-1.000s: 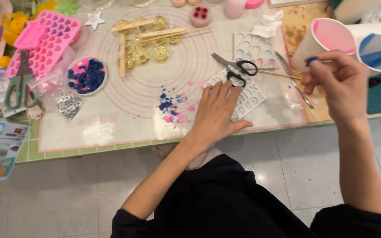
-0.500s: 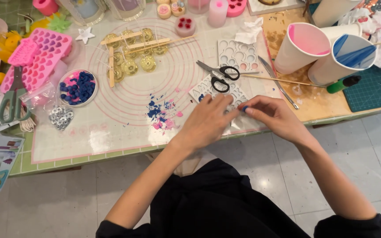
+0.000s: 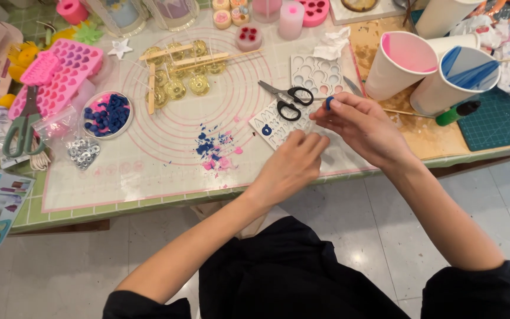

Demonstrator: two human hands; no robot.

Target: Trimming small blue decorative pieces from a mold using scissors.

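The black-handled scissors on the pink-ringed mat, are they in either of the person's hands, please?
No, the black-handled scissors lie on the mat beside the white mould, while the right hand pinches a small blue piece.

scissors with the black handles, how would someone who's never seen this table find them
Start at the big mat printed with pink rings, then go to its right edge, just above the right hand. The small scissors lie there across a white mould sheet. Their black handles set them apart from the larger green-handled pair far left.

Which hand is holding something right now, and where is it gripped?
The right hand pinches a small blue piece between its fingertips. The left hand rests on the white mold.
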